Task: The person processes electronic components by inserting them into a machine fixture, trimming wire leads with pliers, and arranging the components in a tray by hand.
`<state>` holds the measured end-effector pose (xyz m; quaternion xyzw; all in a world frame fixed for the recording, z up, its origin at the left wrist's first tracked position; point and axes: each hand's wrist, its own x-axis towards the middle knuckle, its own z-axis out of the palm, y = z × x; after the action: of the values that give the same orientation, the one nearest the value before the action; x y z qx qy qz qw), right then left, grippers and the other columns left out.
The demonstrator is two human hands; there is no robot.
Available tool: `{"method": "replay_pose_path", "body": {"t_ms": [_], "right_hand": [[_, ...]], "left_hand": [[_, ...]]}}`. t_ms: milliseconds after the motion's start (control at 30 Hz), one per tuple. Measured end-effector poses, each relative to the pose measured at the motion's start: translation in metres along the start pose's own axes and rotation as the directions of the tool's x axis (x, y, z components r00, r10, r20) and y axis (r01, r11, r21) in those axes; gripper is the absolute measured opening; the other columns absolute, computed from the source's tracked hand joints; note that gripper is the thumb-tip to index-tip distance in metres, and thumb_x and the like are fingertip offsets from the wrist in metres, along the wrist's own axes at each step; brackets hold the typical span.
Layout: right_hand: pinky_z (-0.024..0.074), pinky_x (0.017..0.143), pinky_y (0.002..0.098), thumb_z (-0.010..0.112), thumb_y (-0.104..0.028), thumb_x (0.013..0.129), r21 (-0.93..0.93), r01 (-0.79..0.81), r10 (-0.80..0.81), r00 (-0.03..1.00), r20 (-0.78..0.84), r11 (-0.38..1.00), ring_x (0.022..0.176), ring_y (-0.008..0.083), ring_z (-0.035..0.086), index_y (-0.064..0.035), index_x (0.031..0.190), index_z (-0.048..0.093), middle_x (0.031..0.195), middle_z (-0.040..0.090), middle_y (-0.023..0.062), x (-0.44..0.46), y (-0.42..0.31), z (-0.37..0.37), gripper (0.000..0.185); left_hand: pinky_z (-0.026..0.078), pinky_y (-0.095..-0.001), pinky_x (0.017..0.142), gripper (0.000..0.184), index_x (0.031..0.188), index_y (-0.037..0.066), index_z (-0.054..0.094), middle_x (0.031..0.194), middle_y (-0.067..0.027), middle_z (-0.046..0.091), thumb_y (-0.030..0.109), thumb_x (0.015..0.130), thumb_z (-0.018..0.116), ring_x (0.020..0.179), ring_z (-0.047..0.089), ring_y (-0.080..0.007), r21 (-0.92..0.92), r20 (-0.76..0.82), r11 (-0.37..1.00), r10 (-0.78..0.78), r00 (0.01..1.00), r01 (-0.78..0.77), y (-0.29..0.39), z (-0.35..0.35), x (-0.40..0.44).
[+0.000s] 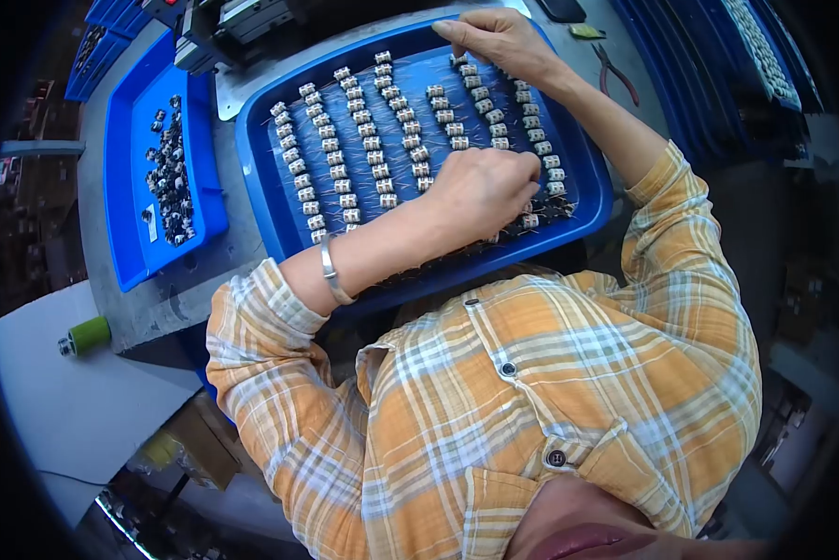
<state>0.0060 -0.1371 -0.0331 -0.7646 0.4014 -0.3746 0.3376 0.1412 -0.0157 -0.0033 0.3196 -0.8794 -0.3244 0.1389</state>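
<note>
My left hand (485, 191), with a metal band at the wrist, is closed low over the right half of a blue tray (247, 154). Its fingertips are hidden, and I cannot make out what they hold. Over the tray's far right edge, my right hand (508, 42) has its fingers curled together beside the top of a row; whatever is between them is too small to name. Rows of small white cylindrical parts (373, 144) with thin wire leads line the tray. Darker parts lie at its near right corner.
A second blue tray (120, 177) on the left holds a heap of small dark parts (172, 182). Red-handled pliers (617, 77) lie at the right, near a dark flat device (562, 9). Machinery stands at the back left. A green cylinder (90, 335) is at the left table edge.
</note>
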Motion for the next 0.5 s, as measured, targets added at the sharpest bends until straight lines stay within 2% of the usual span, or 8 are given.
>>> {"method": "replay_pose_path", "body": {"t_ms": [133, 267, 300, 333, 367, 400, 433, 500], "right_hand": [[0.0374, 0.047, 0.0174, 0.054, -0.043, 0.083, 0.104, -0.016, 0.017, 1.0, -0.013, 0.994, 0.053, 0.0065, 0.048, -0.0076, 0.07, 0.065, 0.058, 0.056, 0.0021, -0.003, 0.001, 0.0, 0.039], [0.0371, 0.047, 0.0167, 0.055, -0.039, 0.084, 0.094, -0.068, 0.071, 0.997, -0.03, 0.993, 0.051, 0.005, 0.046, -0.0076, 0.074, 0.066, 0.057, 0.054, 0.0016, -0.007, -0.003, -0.016, 0.034], [0.0368, 0.045, 0.0198, 0.053, -0.026, 0.086, 0.298, -0.371, 0.391, 0.92, -0.009, 0.88, 0.049, 0.0069, 0.046, -0.004, 0.085, 0.063, 0.061, 0.054, 0.0013, -0.006, -0.02, -0.025, 0.024], [0.0395, 0.048, 0.0208, 0.054, -0.029, 0.086, 0.329, -0.406, 0.42, 0.907, 0.03, 0.853, 0.051, 0.0081, 0.049, -0.0064, 0.086, 0.064, 0.063, 0.056, 0.0014, -0.007, -0.023, -0.03, 0.025], [0.0422, 0.05, 0.0218, 0.055, -0.032, 0.085, 0.357, -0.439, 0.446, 0.893, 0.067, 0.825, 0.054, 0.0093, 0.052, -0.0087, 0.087, 0.064, 0.065, 0.058, 0.0016, -0.011, -0.021, -0.037, 0.025], [0.0412, 0.05, 0.0176, 0.057, -0.036, 0.083, 0.312, -0.168, 0.147, 0.985, 0.089, 0.935, 0.055, 0.005, 0.05, -0.0072, 0.089, 0.065, 0.069, 0.06, 0.0032, -0.016, 0.009, -0.035, 0.031], [0.0433, 0.053, 0.018, 0.057, -0.035, 0.083, 0.384, -0.237, 0.178, 0.967, 0.184, 0.892, 0.058, 0.0053, 0.053, -0.007, 0.097, 0.062, 0.077, 0.062, 0.0047, -0.02, -0.01, -0.032, 0.032], [0.0476, 0.058, 0.0186, 0.056, -0.033, 0.084, 0.506, -0.36, 0.201, 0.918, 0.342, 0.784, 0.066, 0.0059, 0.058, -0.0064, 0.111, 0.054, 0.092, 0.063, 0.0088, -0.034, -0.044, -0.023, 0.037]], "left_hand": [[0.048, -0.042, 0.055, 0.01, 0.074, 0.001, 0.057, 0.071, -0.0161, 0.061, 0.009, 0.071, 0.052, 0.065, 0.061, -0.0324, 0.176, 0.016, 0.979, 0.103, 0.995, -0.104, 0.002, 0.016, 0.011], [0.048, -0.0415, 0.058, 0.01, 0.076, 0.003, 0.056, 0.07, -0.0155, 0.061, 0.01, 0.074, 0.05, 0.066, 0.061, -0.0318, 0.122, -0.067, 0.988, 0.098, 0.993, -0.09, -0.001, 0.011, 0.011], [0.047, -0.0389, 0.059, 0.012, 0.078, 0.005, 0.056, 0.071, -0.0138, 0.059, 0.015, 0.082, 0.052, 0.067, 0.06, -0.03, 0.113, -0.13, 0.993, 0.031, 0.991, -0.016, 0.0, -0.003, 0.01], [0.046, -0.0331, 0.055, 0.013, 0.084, 0.005, 0.058, 0.068, -0.0111, 0.059, 0.017, 0.083, 0.053, 0.063, 0.06, -0.0228, 0.032, -0.215, 0.999, -0.023, 0.976, 0.03, -0.006, -0.018, 0.01], [0.042, -0.0257, 0.049, 0.015, 0.088, 0.005, 0.06, 0.064, -0.0057, 0.057, 0.019, 0.084, 0.056, 0.056, 0.055, -0.0133, -0.153, -0.294, 0.984, -0.137, 0.946, 0.095, -0.012, -0.036, 0.008], [0.035, -0.0181, 0.045, 0.017, 0.089, 0.004, 0.062, 0.063, 0.0002, 0.054, 0.019, 0.084, 0.057, 0.052, 0.046, -0.0049, -0.236, -0.407, 0.97, -0.151, 0.901, 0.056, -0.025, -0.048, 0.008], [0.032, -0.0154, 0.043, 0.018, 0.09, 0.003, 0.062, 0.064, 0.0028, 0.053, 0.02, 0.085, 0.056, 0.05, 0.043, -0.0023, -0.321, -0.475, 0.944, -0.23, 0.85, 0.076, -0.033, -0.06, 0.004], [0.03, -0.0141, 0.044, 0.02, 0.091, 0.002, 0.062, 0.065, 0.0035, 0.052, 0.021, 0.085, 0.057, 0.051, 0.041, -0.0007, -0.364, -0.538, 0.927, -0.292, 0.791, 0.095, -0.049, -0.066, 0.003]]}}
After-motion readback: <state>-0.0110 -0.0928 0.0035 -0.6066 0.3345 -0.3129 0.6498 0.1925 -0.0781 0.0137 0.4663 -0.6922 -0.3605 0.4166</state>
